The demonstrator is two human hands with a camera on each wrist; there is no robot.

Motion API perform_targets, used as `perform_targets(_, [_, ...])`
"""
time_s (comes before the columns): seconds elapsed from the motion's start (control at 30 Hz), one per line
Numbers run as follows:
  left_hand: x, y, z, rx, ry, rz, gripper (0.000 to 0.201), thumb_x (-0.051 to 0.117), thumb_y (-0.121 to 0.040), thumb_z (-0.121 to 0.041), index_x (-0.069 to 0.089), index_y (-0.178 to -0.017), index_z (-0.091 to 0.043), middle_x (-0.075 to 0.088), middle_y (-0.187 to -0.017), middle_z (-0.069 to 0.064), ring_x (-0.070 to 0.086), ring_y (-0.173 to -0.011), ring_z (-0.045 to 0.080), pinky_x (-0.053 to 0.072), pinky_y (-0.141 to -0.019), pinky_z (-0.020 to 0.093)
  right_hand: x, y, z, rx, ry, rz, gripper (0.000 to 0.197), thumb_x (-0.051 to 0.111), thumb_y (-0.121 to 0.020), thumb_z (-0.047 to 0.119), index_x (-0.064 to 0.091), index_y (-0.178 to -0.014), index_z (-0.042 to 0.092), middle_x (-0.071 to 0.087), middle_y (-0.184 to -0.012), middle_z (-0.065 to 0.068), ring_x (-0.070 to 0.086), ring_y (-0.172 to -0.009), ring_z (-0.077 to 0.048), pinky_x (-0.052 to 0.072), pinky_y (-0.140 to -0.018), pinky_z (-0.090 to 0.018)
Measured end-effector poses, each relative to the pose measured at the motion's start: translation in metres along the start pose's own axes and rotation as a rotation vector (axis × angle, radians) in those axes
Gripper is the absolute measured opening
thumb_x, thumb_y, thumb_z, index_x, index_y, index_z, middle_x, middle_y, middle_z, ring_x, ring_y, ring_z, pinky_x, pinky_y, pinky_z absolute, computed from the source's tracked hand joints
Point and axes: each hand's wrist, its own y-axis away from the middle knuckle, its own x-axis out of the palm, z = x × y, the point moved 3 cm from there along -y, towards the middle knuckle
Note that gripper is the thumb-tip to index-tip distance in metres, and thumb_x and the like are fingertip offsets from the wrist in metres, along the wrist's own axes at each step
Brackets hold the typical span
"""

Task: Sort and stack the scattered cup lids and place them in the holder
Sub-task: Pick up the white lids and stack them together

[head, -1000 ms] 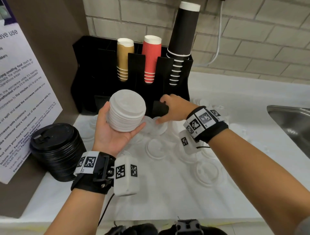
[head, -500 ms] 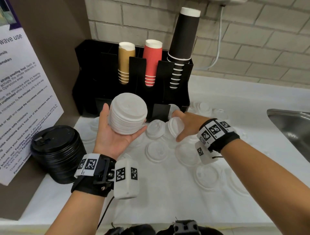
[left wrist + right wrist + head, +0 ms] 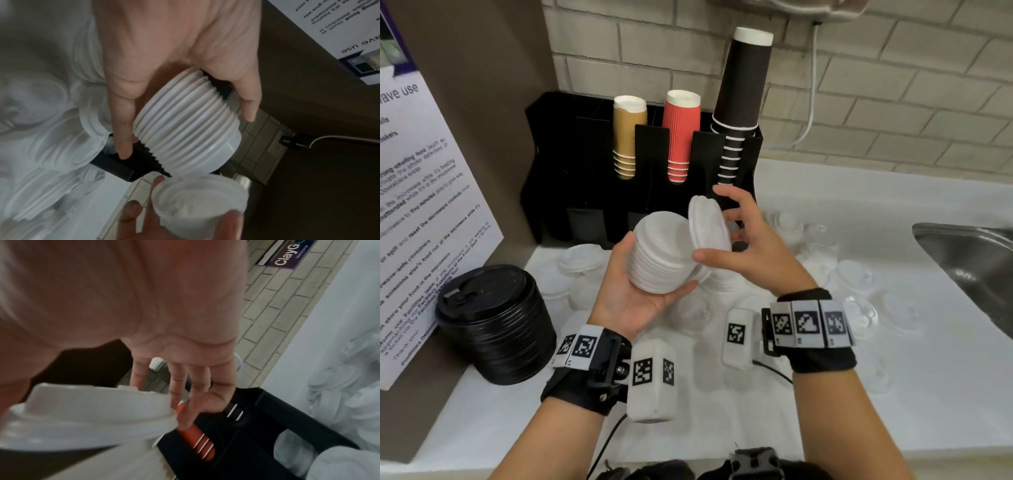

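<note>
Risen off the counter, right hand point(image 3: 748, 253) pinches a lid point(image 3: 707, 228) (tilted) against left hand's point(image 3: 635, 298) gripped stack point(image 3: 662, 255).

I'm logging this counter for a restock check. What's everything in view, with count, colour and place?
white lid stack: one stack, white, held in the left palm
single white lid: one, white, tilted at the stack's top edge
loose lids: many, exact count unclear, clear or white, scattered on the counter
black lid stack: one stack, black, counter at left
holder: one, black, against the wall
tan cups: one stack, tan, in the holder
red cups: one stack, red, in the holder
black cups: one stack, black, in the holder
notice: one, white, left panel
sink: one, steel, right edge
left hand: grips the white lid stack
right hand: pinches the single white lid
</note>
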Motion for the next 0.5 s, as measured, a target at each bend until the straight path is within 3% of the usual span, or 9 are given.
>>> perform_targets(0.2, [-0.002, 0.0, -0.001, 0.011, -0.069, -0.021, 0.068, 0.074, -0.07, -0.044, 0.059, -0.132, -0.019, 0.059, -0.134, 0.019, 0.06, -0.12, 0.039, 0.048, -0.096, 0.06, 0.024, 0.007, -0.002, 0.005, -0.002, -0.032, 0.08, 0.085, -0.068, 0.036, 0.037, -0.131, 0.045, 0.051, -0.111, 0.019, 0.053, -0.092, 0.013, 0.043, -0.071, -0.003])
perform_targets(0.3, [-0.004, 0.001, -0.003, 0.02, -0.109, -0.039, 0.07, 0.071, -0.073, -0.041, 0.053, -0.138, -0.021, 0.06, -0.134, 0.018, 0.06, -0.119, 0.038, 0.052, -0.091, 0.059, 0.027, 0.005, -0.001, 0.01, 0.004, -0.023, 0.08, 0.084, -0.07, 0.032, 0.035, -0.133, 0.044, 0.053, -0.116, 0.017, 0.053, -0.1, 0.009, 0.045, -0.076, -0.009])
perform_targets(0.4, [-0.005, 0.001, -0.004, 0.026, -0.146, -0.053, 0.07, 0.07, -0.073, -0.042, 0.052, -0.138, -0.022, 0.061, -0.133, 0.017, 0.063, -0.116, 0.036, 0.054, -0.087, 0.057, 0.03, 0.004, 0.001, -0.004, 0.02, -0.005, 0.083, 0.084, -0.071, 0.028, 0.034, -0.136, 0.041, 0.054, -0.12, 0.012, 0.051, -0.109, 0.004, 0.048, -0.089, -0.023])
perform_targets(0.5, [-0.006, 0.002, -0.005, 0.028, -0.167, -0.035, 0.064, 0.064, -0.082, -0.043, 0.05, -0.141, -0.022, 0.058, -0.136, 0.016, 0.062, -0.118, 0.036, 0.054, -0.088, 0.057, 0.033, 0.002, 0.001, -0.014, 0.027, 0.001, 0.084, 0.084, -0.071, 0.025, 0.034, -0.137, 0.038, 0.054, -0.119, 0.013, 0.049, -0.108, 0.008, 0.046, -0.09, -0.021])
